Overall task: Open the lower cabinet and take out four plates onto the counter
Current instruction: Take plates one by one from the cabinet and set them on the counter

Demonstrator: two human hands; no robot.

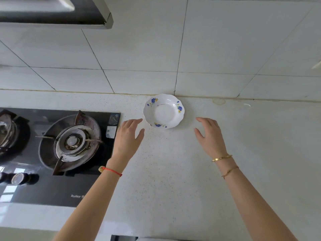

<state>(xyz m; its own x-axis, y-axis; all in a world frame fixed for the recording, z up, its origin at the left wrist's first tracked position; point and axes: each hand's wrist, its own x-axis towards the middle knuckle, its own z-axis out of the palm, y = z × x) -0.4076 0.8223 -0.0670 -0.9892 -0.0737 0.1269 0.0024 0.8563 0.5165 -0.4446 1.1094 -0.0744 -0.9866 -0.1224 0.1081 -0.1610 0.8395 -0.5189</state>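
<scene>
One plate [164, 110] on counter [243, 153]; three left, by my count. Left hand [127, 134], right hand [210, 134] spread, gripping nothing

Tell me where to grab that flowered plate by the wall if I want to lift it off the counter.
Probably grip the plate at its raised scalloped rim, left and right edges, one from each side. It lies flat on the counter close to the tiled wall, so the far edge is cramped. Both hands, left hand and right hand, are open, flanking it.
</scene>
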